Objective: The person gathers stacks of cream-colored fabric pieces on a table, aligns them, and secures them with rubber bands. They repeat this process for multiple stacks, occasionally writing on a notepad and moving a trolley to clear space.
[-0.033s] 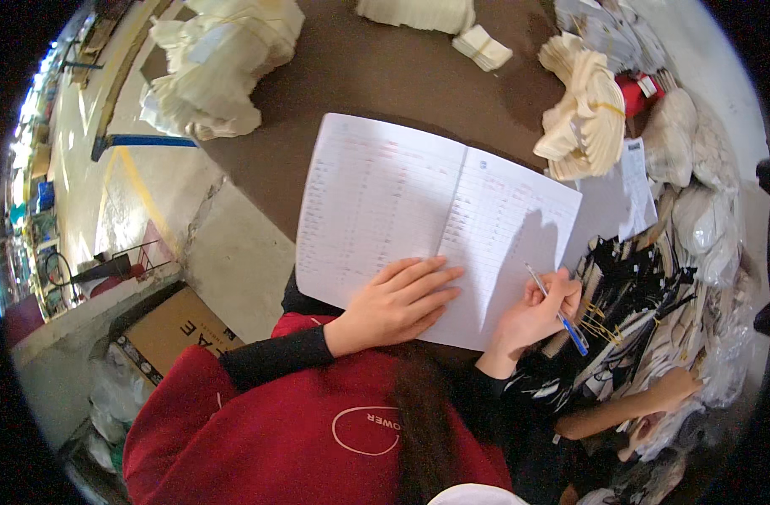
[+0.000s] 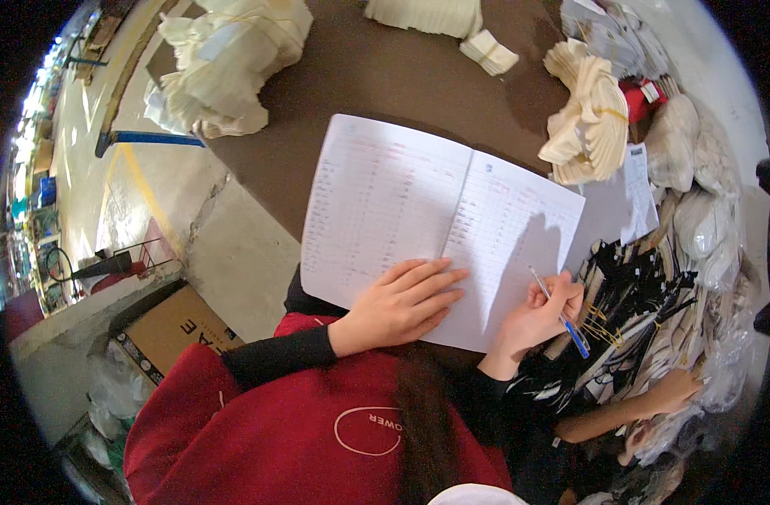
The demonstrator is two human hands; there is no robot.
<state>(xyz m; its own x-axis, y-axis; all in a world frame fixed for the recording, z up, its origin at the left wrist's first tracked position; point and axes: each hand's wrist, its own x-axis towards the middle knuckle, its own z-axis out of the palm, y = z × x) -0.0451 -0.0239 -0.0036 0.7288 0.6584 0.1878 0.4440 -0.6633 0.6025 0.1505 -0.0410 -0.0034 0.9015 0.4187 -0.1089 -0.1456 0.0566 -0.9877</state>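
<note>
A notebook (image 2: pixel 377 227) lies spread on the brown table, its ruled pages partly filled with handwritten columns. My left hand (image 2: pixel 402 305) rests flat across the lower middle of the pages, fingers stretched out over the fold. At the lower right of the right-hand page, my right hand (image 2: pixel 538 316) grips a clear pen with a blue end (image 2: pixel 577 338). The pen's tip points up and left, over the page; whether it touches the paper I cannot tell. A hand-shaped shadow falls on that page.
Pale banded bundles (image 2: pixel 589 114) and a larger stack (image 2: pixel 233 71) sit on the brown table (image 2: pixel 377 80). Banded black strips (image 2: pixel 625 290) and plastic-wrapped bundles (image 2: pixel 696 227) crowd the right side. Another person's forearm (image 2: pixel 621 414) reaches in there. A cardboard box (image 2: pixel 179 332) stands lower left.
The whole view has shifted very slightly, so the table and notebook appear a little further right. Both hands keep their places on the notebook.
</note>
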